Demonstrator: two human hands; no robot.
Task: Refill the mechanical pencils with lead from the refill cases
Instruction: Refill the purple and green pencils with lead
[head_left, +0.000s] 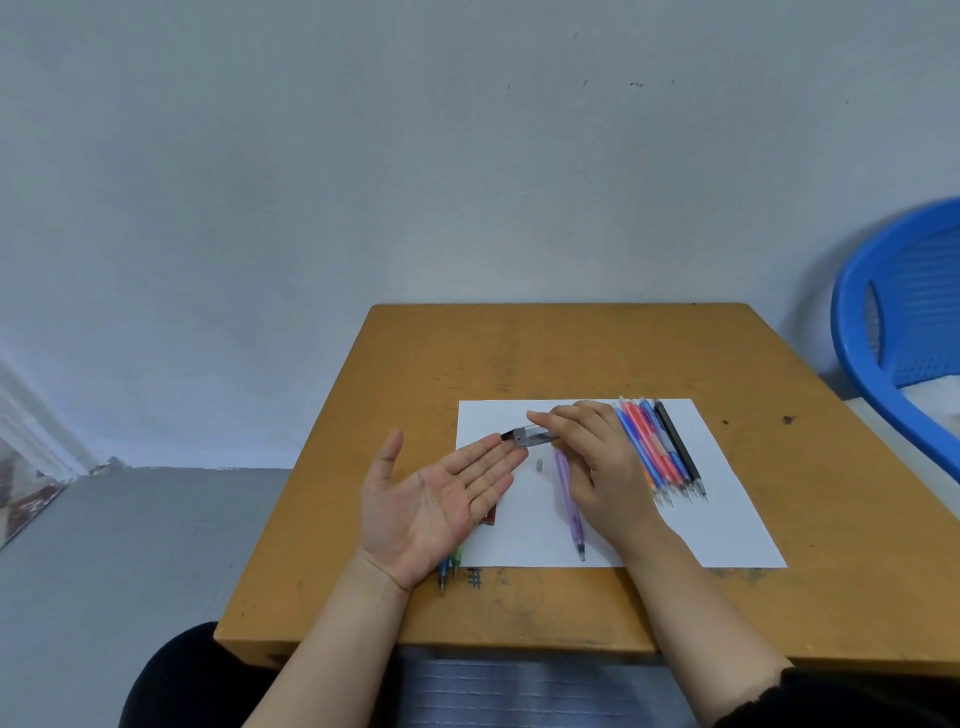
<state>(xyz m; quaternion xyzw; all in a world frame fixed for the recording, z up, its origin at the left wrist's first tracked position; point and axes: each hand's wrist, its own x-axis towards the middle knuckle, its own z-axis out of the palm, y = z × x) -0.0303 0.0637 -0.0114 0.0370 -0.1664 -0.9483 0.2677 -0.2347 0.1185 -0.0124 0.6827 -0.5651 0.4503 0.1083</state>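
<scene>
My right hand (597, 462) pinches a clear lead refill case (530, 435) with a black tip, held level and pointing left. That tip sits just above the fingertips of my left hand (436, 501), which lies palm up with straight fingers and holds nothing. A purple mechanical pencil (569, 501) lies on the white paper (727, 519) under my right hand, tip toward me. Its small grey cap (539, 464) lies beside it. Several coloured mechanical pencils (657, 449) lie in a bundle on the paper's right part. Two more pencils, blue and green (449, 569), peek out below my left palm.
The paper lies on a worn wooden table (545, 353) set against a grey wall. A red refill case (489, 514) is partly hidden by my left hand. A blue plastic chair (898, 322) stands at the right. The table's front edge is near my lap.
</scene>
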